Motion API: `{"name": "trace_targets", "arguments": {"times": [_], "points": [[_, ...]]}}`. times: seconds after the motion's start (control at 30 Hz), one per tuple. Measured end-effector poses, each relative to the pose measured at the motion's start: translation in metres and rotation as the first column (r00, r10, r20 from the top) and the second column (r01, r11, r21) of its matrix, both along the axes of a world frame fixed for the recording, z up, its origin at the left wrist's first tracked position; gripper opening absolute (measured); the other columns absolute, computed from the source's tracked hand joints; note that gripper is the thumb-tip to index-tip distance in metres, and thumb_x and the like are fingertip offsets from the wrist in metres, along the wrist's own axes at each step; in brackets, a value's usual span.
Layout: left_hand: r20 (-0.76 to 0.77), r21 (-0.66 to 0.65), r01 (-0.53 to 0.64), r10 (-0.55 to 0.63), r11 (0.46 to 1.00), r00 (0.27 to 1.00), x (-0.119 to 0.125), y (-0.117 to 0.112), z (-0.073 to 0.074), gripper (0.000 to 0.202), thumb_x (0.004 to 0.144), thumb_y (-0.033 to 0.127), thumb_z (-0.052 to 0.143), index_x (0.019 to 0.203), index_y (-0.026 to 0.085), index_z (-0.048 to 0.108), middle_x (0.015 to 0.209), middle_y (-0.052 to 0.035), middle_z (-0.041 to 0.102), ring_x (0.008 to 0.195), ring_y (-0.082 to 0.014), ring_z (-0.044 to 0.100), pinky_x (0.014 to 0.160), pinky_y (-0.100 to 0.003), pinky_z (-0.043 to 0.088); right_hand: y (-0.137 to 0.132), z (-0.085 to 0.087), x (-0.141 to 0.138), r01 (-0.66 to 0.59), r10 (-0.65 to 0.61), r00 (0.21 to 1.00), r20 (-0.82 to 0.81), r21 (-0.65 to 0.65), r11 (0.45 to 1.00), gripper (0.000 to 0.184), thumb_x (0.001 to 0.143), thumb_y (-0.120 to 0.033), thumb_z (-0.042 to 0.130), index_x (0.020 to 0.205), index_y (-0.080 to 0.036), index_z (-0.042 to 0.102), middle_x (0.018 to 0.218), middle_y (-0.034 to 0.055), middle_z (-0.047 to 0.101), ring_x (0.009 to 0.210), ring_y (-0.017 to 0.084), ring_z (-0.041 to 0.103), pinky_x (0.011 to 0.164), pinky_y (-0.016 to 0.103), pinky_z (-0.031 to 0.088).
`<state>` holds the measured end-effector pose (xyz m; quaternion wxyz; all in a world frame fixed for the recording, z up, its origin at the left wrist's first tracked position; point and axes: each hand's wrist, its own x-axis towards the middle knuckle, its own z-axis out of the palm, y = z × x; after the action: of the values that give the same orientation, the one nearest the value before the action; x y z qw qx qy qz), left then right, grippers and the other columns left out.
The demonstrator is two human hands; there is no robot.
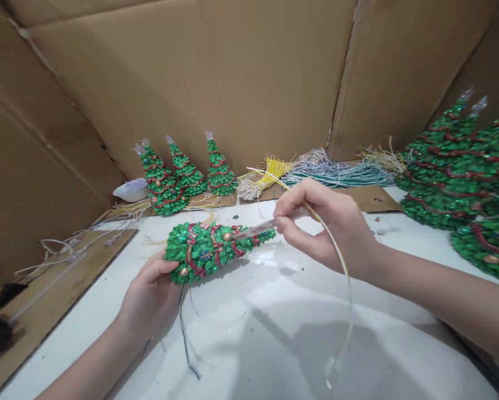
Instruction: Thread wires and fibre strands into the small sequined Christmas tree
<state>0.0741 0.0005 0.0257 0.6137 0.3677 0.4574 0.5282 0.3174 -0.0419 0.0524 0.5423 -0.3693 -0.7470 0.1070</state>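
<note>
My left hand (pixel 153 286) is closed round the base of a green Christmas tree figurine (pixel 208 253), tilted on its side above the white table with its tip to the right. The tree has dark red garlands, gold balls and green glitter. Dark thin wires (pixel 185 333) hang below its base. My right hand (pixel 324 228) pinches a clear thin stick (pixel 255 228), whose far end lies over the tree's side; whether it touches, I cannot tell. A yellow and white wire (pixel 338 253) passes by the same hand and curves down toward the table.
Three more tree figurines (pixel 220 172) stand at the back left, beside a white bowl (pixel 131 190). Bundles of yellow wire (pixel 274 169) and green wire (pixel 345 175) lie along the back. Larger trees (pixel 441 161) crowd the right. Cardboard walls (pixel 233 72) enclose the white table (pixel 216 366).
</note>
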Motion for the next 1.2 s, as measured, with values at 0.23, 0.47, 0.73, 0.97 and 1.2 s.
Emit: {"name": "trace_targets", "arguments": {"times": [0.23, 0.47, 0.73, 0.97, 1.2], "points": [[0.078, -0.1, -0.075, 0.083, 0.992, 0.993, -0.001, 0.005, 0.005, 0.021, 0.062, 0.004, 0.044, 0.061, 0.014, 0.062, 0.064, -0.0044, 0.065, 0.053, -0.0146, 0.058, 0.045, -0.023, 0.052, -0.008, 0.012, 0.004, 0.053, -0.058, 0.994, 0.088, 0.052, 0.997, 0.021, 0.07, -0.003, 0.051, 0.07, -0.021, 0.04, 0.07, -0.0026, 0.052, 0.065, 0.01, 0.052, 0.057, 0.024, 0.046], [0.087, -0.132, -0.132, 0.144, 0.982, 0.986, -0.002, 0.008, 0.006, 0.04, 0.066, 0.003, 0.039, 0.097, 0.013, 0.061, 0.071, -0.0071, 0.068, 0.056, -0.019, 0.063, 0.045, -0.029, 0.055, -0.009, 0.01, 0.002, 0.038, -0.04, 0.987, 0.158, 0.016, 0.999, 0.022, 0.071, -0.003, 0.05, 0.069, -0.021, 0.037, 0.072, -0.002, 0.054, 0.064, 0.009, 0.051, 0.057, 0.023, 0.045], [0.075, -0.142, -0.15, 0.162, 0.978, 0.984, 0.0, 0.009, 0.006, 0.046, 0.067, 0.004, 0.037, 0.109, 0.003, 0.054, 0.08, -0.0122, 0.069, 0.063, -0.0222, 0.066, 0.047, -0.032, 0.056, -0.012, 0.01, 0.001, 0.057, -0.063, 0.981, 0.183, 0.034, 0.998, 0.021, 0.071, -0.003, 0.05, 0.069, -0.021, 0.039, 0.073, -0.0013, 0.055, 0.065, 0.01, 0.053, 0.057, 0.023, 0.044], [0.057, -0.139, -0.141, 0.15, 0.98, 0.987, 0.001, 0.008, 0.005, 0.033, 0.067, 0.004, 0.038, 0.088, 0.009, 0.062, 0.075, -0.0087, 0.069, 0.066, -0.0211, 0.065, 0.056, -0.034, 0.057, -0.01, 0.006, 0.0, 0.029, -0.048, 0.973, 0.226, 0.087, 0.996, 0.018, 0.073, -0.004, 0.05, 0.071, -0.019, 0.041, 0.071, -0.0023, 0.053, 0.063, 0.008, 0.049, 0.058, 0.021, 0.04], [-0.029, -0.085, -0.039, 0.037, 0.996, 0.999, 0.007, 0.003, 0.007, 0.018, 0.062, 0.005, 0.046, 0.064, 0.012, 0.063, 0.07, -0.0046, 0.068, 0.062, -0.0162, 0.061, 0.058, -0.026, 0.055, -0.012, 0.008, 0.005, 0.285, -0.173, 0.734, 0.657, -0.067, 0.956, 0.014, 0.078, -0.009, 0.044, 0.07, -0.018, 0.049, 0.06, -0.0025, 0.051, 0.047, 0.009, 0.038, 0.045, 0.023, 0.022]]}}
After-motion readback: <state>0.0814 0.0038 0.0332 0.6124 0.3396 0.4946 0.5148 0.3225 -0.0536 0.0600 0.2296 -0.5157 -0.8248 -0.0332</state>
